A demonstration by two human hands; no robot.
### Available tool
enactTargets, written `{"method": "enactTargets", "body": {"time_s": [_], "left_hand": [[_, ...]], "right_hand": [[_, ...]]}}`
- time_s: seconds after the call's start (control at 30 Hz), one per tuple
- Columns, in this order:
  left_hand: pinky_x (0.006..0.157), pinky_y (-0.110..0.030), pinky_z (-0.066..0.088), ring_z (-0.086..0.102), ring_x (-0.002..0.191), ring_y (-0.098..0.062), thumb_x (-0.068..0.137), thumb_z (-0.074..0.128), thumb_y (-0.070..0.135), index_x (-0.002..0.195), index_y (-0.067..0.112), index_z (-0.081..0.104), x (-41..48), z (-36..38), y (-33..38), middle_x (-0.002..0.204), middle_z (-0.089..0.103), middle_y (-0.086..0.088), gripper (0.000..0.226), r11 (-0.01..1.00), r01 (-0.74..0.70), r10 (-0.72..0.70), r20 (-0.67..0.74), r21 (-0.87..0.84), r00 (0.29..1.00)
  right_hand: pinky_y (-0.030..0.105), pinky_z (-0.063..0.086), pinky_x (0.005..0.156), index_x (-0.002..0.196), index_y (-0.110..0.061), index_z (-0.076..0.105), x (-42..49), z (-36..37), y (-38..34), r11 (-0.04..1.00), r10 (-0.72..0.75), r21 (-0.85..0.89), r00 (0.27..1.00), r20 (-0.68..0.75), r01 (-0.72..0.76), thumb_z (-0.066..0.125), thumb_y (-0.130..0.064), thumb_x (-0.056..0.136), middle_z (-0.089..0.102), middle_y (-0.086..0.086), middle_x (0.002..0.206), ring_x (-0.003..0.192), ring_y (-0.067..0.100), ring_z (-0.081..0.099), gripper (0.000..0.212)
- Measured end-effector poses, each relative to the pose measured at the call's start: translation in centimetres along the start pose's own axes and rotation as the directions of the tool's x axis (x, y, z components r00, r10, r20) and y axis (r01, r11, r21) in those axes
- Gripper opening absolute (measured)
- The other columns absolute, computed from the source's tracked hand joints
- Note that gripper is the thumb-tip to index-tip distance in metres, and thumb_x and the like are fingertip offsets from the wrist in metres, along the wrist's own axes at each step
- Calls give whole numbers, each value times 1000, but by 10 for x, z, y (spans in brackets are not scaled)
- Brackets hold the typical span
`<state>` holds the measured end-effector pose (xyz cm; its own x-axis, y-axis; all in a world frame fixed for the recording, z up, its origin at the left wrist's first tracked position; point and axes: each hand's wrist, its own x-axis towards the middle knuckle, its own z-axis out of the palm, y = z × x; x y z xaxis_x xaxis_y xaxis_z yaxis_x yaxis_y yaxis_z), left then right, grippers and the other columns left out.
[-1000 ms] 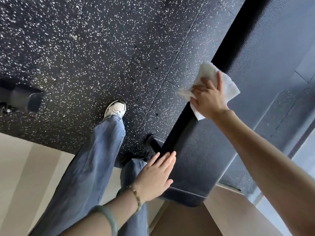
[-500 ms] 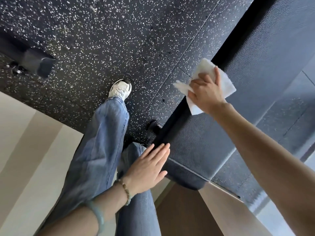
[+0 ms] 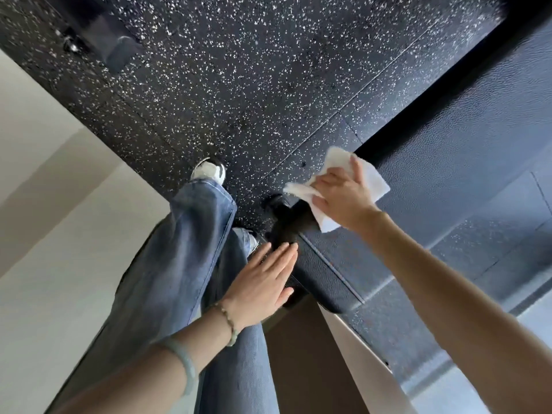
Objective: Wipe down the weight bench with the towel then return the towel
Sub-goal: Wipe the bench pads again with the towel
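Observation:
The weight bench (image 3: pixel 433 162) is a long black textured pad running from upper right down to its rounded near end at centre. My right hand (image 3: pixel 340 195) grips a white towel (image 3: pixel 375 180) and presses it on the pad's left edge close to the near end. My left hand (image 3: pixel 263 285) hovers with straight fingers beside the pad's end; whether it touches the pad I cannot tell.
Black speckled rubber flooring (image 3: pixel 239 85) lies under and left of the bench. My jeans-clad legs (image 3: pixel 185 264) and a white sneaker (image 3: pixel 209 171) stand beside the bench. A black equipment base (image 3: pixel 98 40) sits at upper left. Pale flooring (image 3: pixel 44 234) lies to the left.
My right hand has slid the towel along the bench's left edge toward the near end. My left hand stays flat beside the end. The view has shifted with my step.

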<state>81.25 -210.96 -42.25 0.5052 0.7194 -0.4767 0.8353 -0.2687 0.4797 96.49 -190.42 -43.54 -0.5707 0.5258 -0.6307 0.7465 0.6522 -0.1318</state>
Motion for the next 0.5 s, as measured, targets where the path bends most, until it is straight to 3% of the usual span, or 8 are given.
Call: {"method": "enactTargets", "body": {"time_s": [0.13, 0.23, 0.37, 0.5], "left_hand": [[118, -45, 15, 17, 146, -21, 99, 25, 44, 149, 4, 22, -1, 4, -5, 158, 16, -9, 65, 1000, -21, 21, -22, 2, 1000], [119, -44, 10, 8, 147, -20, 99, 25, 44, 150, 4, 15, -3, 7, -8, 159, 8, -8, 66, 999, -30, 30, -17, -19, 999], [118, -45, -2, -4, 146, -20, 100, 19, 44, 150, 4, 4, -3, 8, -10, 158, -3, -8, 66, 996, -78, 78, -3, -42, 997], [118, -46, 8, 17, 145, -20, 97, 25, 44, 148, 4, 22, -5, 7, -14, 156, 13, -8, 65, 994, -89, 87, -30, -58, 996]], "right_hand": [[68, -10, 107, 124, -17, 60, 5, -11, 34, 984, 174, -30, 985, -17, -174, 39, -44, 97, 54, -1, 133, 136, 25, 31, 43], [70, -8, 103, 112, -19, 67, 1, -4, 10, 992, 122, -14, 992, -25, -123, 32, -58, 87, 63, 1, 121, 128, 34, 42, 58], [71, 1, 104, 110, -24, 69, -15, 19, -48, 1000, -31, -1, 1000, -1, 31, 36, -56, 84, 67, -1, 113, 117, 33, 53, 52], [74, 10, 102, 108, -24, 70, -15, 22, -41, 995, -98, -7, 994, -44, 97, 41, -48, 85, 68, -2, 112, 113, 30, 56, 45]]}}
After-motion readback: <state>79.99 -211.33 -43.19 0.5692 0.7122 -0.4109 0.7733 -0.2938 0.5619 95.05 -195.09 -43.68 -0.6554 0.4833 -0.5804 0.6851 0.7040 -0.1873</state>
